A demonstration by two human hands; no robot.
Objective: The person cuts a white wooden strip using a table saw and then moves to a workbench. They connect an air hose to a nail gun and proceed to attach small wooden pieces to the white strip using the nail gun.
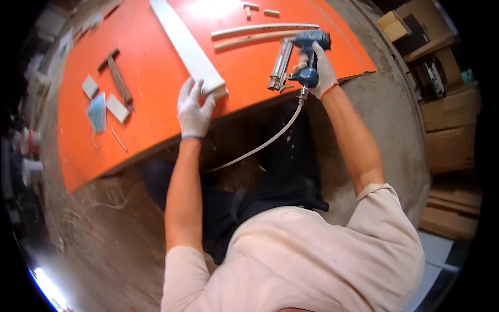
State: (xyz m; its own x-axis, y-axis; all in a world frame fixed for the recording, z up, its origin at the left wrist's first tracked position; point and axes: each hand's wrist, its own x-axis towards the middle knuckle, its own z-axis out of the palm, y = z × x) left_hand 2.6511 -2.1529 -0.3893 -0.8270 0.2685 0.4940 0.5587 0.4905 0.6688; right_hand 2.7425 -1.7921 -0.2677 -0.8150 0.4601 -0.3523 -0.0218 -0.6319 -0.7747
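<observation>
My right hand (323,70), in a white glove, is wrapped round the handle of a blue air nail gun (307,73). The tool is raised over the table's near right part, its silver magazine on the left side, and a pale air hose (270,139) runs down from its handle. A long white board (188,47) lies on the orange table (150,78), stretching away from me. At its near end my gloved left hand (194,112) grips the left corner between thumb and fingers.
Two narrow wooden strips (254,39) lie beyond the nail gun, with small wood pieces (271,12) farther back. On the left are a hammer (118,78), a blue face mask (96,113), white blocks (118,108) and a pencil (119,140). Cardboard boxes (451,112) stand at the right.
</observation>
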